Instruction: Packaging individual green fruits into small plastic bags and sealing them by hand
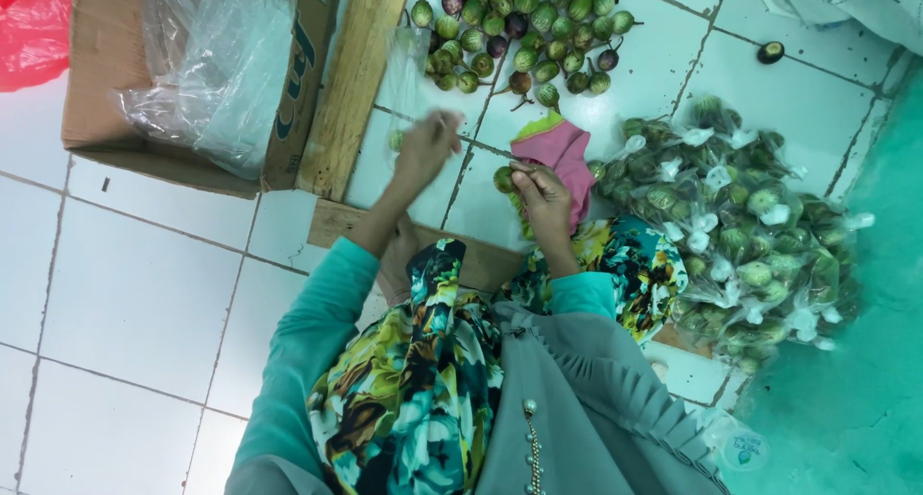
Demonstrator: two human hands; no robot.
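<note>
left hand (426,147): fingers pinched on a thin clear plastic bag (409,82), just left of the loose pile of small round green and purple eggplants (524,34) | right hand (541,195): closed around one small green eggplant (504,179), below that pile | heap of knotted clear bags filled with eggplants (740,235): right of and below the pile | brown cardboard box (288,101): well left of it
</note>
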